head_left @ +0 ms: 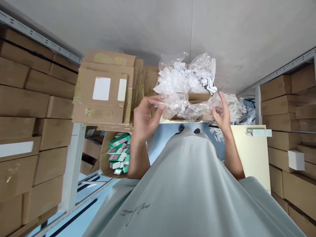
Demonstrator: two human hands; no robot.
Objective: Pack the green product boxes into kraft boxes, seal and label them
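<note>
A crumpled piece of clear plastic wrap (184, 107) stretches between my two hands. My left hand (147, 116) pinches its left end between thumb and fingers. At the other end, my right hand (222, 113) grips the plastic with its thumb and a bent finger, while the index finger points up. Just beyond the wrap is a cardboard box (199, 96), heaped with crumpled white paper (179, 77) and more clear plastic. The box's near part is partly hidden behind the wrap.
Flattened cardboard boxes (106, 89) are stacked at left, above a carton of green-and-white small boxes (119, 149). White paper scraps (232, 107) lie at right. A cream table (249, 154) carries a small box (259, 132). Shelves of brown boxes (22, 131) line both sides.
</note>
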